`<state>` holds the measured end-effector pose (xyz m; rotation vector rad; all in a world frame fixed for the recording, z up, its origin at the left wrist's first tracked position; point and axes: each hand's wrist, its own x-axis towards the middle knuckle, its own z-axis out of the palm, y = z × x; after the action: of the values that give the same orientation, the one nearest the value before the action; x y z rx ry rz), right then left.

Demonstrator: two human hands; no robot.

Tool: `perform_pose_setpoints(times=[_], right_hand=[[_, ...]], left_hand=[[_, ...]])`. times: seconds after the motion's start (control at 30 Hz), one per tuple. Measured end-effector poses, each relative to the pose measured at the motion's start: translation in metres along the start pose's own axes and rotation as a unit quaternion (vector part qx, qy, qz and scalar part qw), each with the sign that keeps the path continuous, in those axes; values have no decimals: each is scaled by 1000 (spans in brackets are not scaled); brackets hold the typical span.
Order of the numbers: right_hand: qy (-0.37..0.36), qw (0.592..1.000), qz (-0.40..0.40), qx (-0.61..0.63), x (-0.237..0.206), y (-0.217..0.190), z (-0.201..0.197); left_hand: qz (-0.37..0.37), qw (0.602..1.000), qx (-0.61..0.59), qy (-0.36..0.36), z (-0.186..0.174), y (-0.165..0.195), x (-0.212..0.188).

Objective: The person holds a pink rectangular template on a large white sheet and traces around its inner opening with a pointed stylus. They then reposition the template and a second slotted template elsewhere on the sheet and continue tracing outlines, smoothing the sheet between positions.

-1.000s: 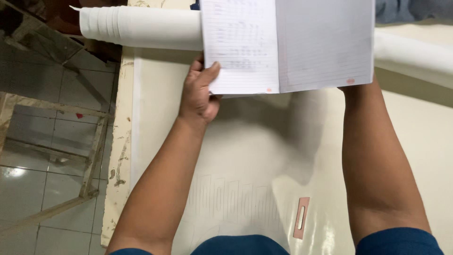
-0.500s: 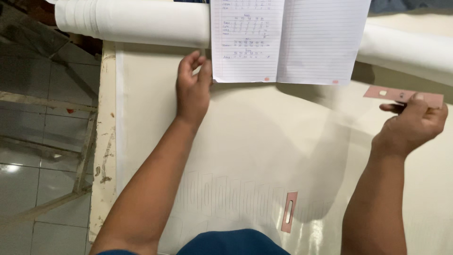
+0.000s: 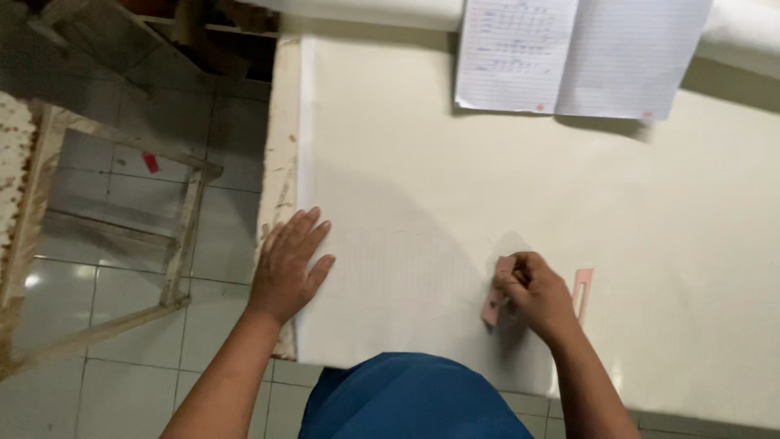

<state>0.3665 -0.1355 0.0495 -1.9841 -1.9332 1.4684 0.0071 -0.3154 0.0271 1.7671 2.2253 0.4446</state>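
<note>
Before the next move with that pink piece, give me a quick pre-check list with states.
1. Left hand flat, fingers spread, on the left edge of the cream fabric sheet: ok.
2. Right hand closed on the small flat pink piece, which touches the sheet: ok.
3. Long pink slotted ruler on the sheet just right of the right hand, partly hidden by it: ok.
4. Open lined notebook lying at the far end, apart from both hands: ok.
5. Marks or lines under the pink piece: cannot tell, too faint.
6. Sheet flat and unwrinkled between the hands: ok.
</note>
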Motion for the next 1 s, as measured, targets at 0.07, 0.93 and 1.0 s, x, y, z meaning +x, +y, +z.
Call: perform_pose_setpoints(times=[0.07, 0.93, 1.0], right_hand=[[54, 997, -3, 50, -13, -6, 19], [19, 945, -317, -82, 10, -235, 152], [9, 935, -340, -105, 8, -227, 155]], left_hand=[[33, 999, -9, 3, -4, -18, -7], [94, 986, -88, 105, -46, -47, 49], [119, 981, -88, 124, -50, -49, 62]])
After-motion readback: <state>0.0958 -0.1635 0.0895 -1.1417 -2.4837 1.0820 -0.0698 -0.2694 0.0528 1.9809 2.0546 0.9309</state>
